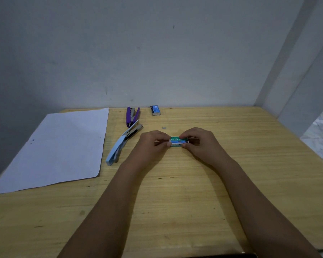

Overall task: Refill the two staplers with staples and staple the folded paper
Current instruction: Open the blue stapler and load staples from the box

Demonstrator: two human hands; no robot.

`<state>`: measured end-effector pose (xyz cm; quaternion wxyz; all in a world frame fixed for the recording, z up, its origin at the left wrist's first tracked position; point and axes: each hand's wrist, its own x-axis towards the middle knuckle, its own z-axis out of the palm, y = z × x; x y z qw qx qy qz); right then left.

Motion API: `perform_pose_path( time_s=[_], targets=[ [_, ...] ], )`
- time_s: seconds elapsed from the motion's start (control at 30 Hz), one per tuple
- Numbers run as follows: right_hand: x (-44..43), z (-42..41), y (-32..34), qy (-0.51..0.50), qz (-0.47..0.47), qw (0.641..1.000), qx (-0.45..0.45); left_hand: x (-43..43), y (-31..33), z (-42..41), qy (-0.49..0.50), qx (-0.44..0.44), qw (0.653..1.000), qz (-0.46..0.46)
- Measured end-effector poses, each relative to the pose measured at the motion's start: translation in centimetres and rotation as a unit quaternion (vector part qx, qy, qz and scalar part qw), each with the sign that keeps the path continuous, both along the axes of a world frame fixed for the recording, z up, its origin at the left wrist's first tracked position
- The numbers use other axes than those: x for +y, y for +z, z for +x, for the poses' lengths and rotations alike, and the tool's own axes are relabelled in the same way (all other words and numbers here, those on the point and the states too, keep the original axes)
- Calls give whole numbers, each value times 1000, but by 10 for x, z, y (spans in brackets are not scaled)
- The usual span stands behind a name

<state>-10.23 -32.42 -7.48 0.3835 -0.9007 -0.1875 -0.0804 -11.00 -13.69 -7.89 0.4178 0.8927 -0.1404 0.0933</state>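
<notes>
Opening the staple box between both hands

Your left hand [153, 144] and right hand [198, 142] both pinch the small green-and-blue cardboard staple box [178, 142] above the wooden table [175, 202], right of the opened light-blue stapler [119, 146] and purple stapler [131, 116]. Pull too hard and its staple strips may spill and break apart.

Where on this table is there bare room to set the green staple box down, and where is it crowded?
Free: the right side of the table beyond the right hand, and the near edge between the forearms. Crowded: left, where the paper, blue stapler, purple stapler and loose staples lie.
</notes>
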Motion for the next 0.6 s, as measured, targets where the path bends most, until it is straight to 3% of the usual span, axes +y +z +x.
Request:
perform_pose_path(
  time_s=[0.4,0.53,0.6],
  targets=[
    [9,0,2,-24,-2,1000,11,-3,2,1,25,83,995,-47],
    [11,0,1,-34,7,999,11,-3,8,-4,24,74,997,-12],
    [13,2,4,-51,31,998,17,0,12,-8,76,23,996,36]
  ],
)
